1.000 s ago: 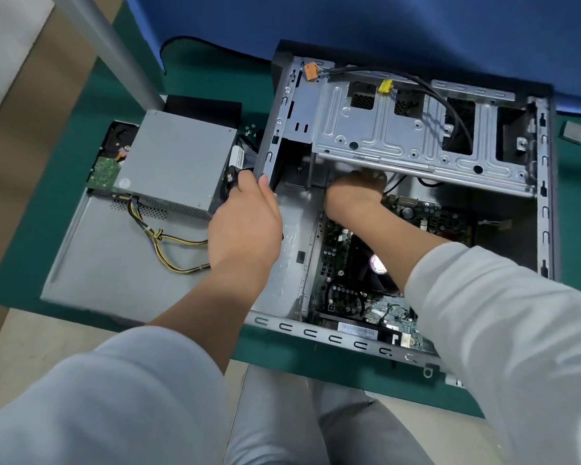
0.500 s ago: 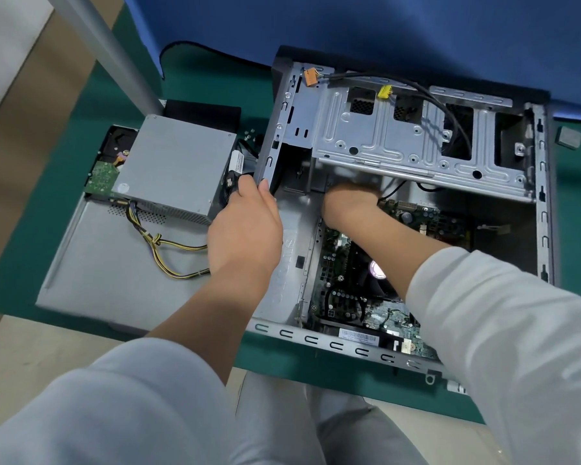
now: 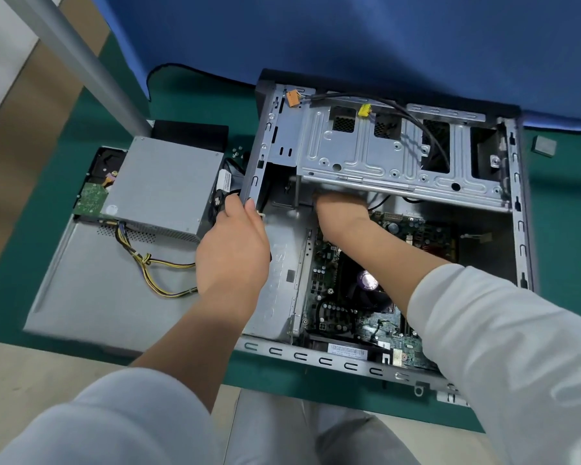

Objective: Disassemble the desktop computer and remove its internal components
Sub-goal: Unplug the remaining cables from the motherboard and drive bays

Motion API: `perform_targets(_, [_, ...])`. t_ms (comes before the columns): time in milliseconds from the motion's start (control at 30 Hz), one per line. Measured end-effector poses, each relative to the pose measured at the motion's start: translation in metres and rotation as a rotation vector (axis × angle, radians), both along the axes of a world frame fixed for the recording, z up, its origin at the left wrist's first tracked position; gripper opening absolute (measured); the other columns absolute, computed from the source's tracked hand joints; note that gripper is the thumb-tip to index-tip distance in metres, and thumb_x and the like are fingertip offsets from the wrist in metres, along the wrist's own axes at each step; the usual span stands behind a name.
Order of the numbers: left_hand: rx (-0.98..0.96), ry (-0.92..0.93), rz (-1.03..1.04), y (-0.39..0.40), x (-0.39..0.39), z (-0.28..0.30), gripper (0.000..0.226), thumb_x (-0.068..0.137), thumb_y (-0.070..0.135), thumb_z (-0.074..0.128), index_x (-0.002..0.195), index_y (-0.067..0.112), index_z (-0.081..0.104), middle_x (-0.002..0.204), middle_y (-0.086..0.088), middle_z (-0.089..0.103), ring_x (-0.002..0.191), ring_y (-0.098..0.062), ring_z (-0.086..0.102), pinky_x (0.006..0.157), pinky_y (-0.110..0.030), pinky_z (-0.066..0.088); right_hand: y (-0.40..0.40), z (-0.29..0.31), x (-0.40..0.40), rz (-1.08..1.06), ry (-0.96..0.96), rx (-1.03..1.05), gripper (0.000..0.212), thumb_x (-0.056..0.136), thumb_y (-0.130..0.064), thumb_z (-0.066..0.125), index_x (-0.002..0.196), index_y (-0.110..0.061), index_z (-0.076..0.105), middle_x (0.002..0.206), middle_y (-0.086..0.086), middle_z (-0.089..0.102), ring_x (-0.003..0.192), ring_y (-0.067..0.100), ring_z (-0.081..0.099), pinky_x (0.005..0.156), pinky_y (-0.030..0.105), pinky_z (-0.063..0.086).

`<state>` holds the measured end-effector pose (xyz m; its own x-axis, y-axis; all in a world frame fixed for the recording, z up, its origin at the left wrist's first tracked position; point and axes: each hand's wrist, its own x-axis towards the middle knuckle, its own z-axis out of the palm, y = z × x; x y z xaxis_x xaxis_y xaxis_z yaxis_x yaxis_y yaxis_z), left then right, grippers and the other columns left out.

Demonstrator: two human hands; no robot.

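- The computer case lay on its side on the green mat, its open face upward, with the motherboard exposed on its floor.
- The left hand gripped the case's left edge, thumb on the rim and fingers curled over its outer side.
- Just outside that grip, the removed power supply rested on the detached side panel, its yellow-and-black cables trailing toward the left wrist; little free room remained between the hand and the supply.
- The right hand reached beneath the lower edge of the drive cage; its fingers were hidden there, so whether they held anything could not be told.
- Beyond the right hand, black cable ran over the cage from an orange connector and a yellow connector.
- To the right of the right forearm, the case floor lay open up to the right wall.
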<state>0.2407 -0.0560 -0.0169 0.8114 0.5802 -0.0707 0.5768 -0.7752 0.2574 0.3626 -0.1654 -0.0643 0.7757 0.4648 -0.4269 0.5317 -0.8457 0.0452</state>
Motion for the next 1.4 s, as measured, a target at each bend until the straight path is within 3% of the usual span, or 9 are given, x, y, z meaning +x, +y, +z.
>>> perform_targets(167, [-0.005, 0.002, 0.006, 0.000, 0.000, 0.000, 0.037, 0.102, 0.033, 0.016, 0.110, 0.007, 0.040, 0.079, -0.003, 0.046, 0.061, -0.026, 0.043, 0.052, -0.033, 0.030, 0.002, 0.002, 0.004, 0.160, -0.051, -0.064, 0.040, 0.089, 0.001, 0.048, 0.128, -0.008, 0.053, 0.121, 0.011, 0.059, 0.109, 0.029, 0.057, 0.084, 0.038, 0.045])
perform_targets(400, [-0.005, 0.008, 0.013, -0.001, 0.000, 0.001, 0.036, 0.102, 0.032, 0.017, 0.110, 0.007, 0.041, 0.079, -0.003, 0.045, 0.061, -0.025, 0.042, 0.054, -0.033, 0.029, 0.000, -0.004, -0.003, 0.069, -0.054, -0.029, 0.043, 0.088, 0.002, 0.047, 0.129, -0.010, 0.053, 0.114, 0.010, 0.062, 0.102, 0.028, 0.060, 0.068, 0.035, 0.041])
perform_targets(567, [0.002, 0.009, 0.006, -0.001, 0.001, 0.002, 0.036, 0.102, 0.033, 0.017, 0.111, 0.007, 0.041, 0.081, -0.005, 0.049, 0.062, -0.025, 0.044, 0.054, -0.033, 0.030, 0.001, -0.002, 0.007, 0.065, -0.042, -0.102, 0.042, 0.088, -0.002, 0.051, 0.128, -0.012, 0.054, 0.119, 0.011, 0.059, 0.109, 0.031, 0.056, 0.084, 0.039, 0.046])
perform_targets(733, [0.011, 0.006, -0.003, -0.001, -0.001, 0.001, 0.036, 0.102, 0.032, 0.017, 0.113, 0.006, 0.040, 0.082, -0.007, 0.051, 0.063, -0.027, 0.048, 0.054, -0.034, 0.031, 0.006, -0.005, -0.006, 0.122, -0.039, -0.111, 0.033, 0.089, 0.001, 0.050, 0.120, -0.008, 0.059, 0.114, 0.009, 0.062, 0.103, 0.026, 0.059, 0.069, 0.033, 0.038])
perform_targets(833, [0.009, 0.013, -0.003, -0.001, 0.001, 0.002, 0.036, 0.103, 0.033, 0.017, 0.112, 0.007, 0.040, 0.078, -0.003, 0.045, 0.061, -0.024, 0.043, 0.054, -0.033, 0.031, 0.005, -0.002, 0.006, 0.066, 0.001, -0.107, 0.035, 0.088, -0.002, 0.052, 0.121, -0.010, 0.058, 0.111, 0.010, 0.061, 0.096, 0.028, 0.057, 0.071, 0.034, 0.040])
perform_targets(967, [0.023, 0.013, 0.001, -0.001, 0.000, 0.002, 0.036, 0.103, 0.032, 0.017, 0.113, 0.006, 0.040, 0.079, -0.005, 0.047, 0.061, -0.025, 0.043, 0.052, -0.034, 0.031, 0.011, -0.007, -0.005, 0.033, 0.002, -0.088, 0.038, 0.087, -0.002, 0.053, 0.125, -0.009, 0.055, 0.117, 0.009, 0.060, 0.105, 0.027, 0.058, 0.073, 0.034, 0.043])
perform_targets(1067, [0.031, 0.019, 0.002, -0.002, 0.000, 0.003, 0.036, 0.103, 0.032, 0.018, 0.112, 0.006, 0.040, 0.079, -0.005, 0.046, 0.060, -0.025, 0.043, 0.052, -0.033, 0.030, 0.003, -0.011, -0.004, -0.017, 0.081, -0.036, 0.030, 0.089, -0.003, 0.049, 0.119, -0.006, 0.053, 0.105, 0.007, 0.061, 0.093, 0.023, 0.058, 0.068, 0.031, 0.038])
perform_targets(1167, [0.042, 0.024, 0.001, -0.002, 0.001, 0.002, 0.035, 0.103, 0.032, 0.018, 0.111, 0.006, 0.040, 0.078, -0.004, 0.045, 0.059, -0.024, 0.042, 0.050, -0.031, 0.028, -0.002, -0.016, 0.011, -0.132, 0.278, 0.039, 0.013, 0.092, -0.003, 0.041, 0.104, -0.008, 0.046, 0.075, 0.003, 0.043, 0.063, 0.015, 0.043, 0.056, 0.026, 0.036])
perform_targets(1400, [0.026, 0.001, 0.009, -0.001, 0.000, 0.000, 0.037, 0.102, 0.033, 0.017, 0.110, 0.007, 0.042, 0.078, -0.004, 0.047, 0.061, -0.025, 0.042, 0.050, -0.031, 0.025, 0.014, -0.020, 0.014, -0.232, 0.360, 0.076, 0.010, 0.088, -0.002, 0.045, 0.092, -0.008, 0.039, 0.071, 0.003, 0.040, 0.061, 0.016, 0.045, 0.060, 0.030, 0.042])
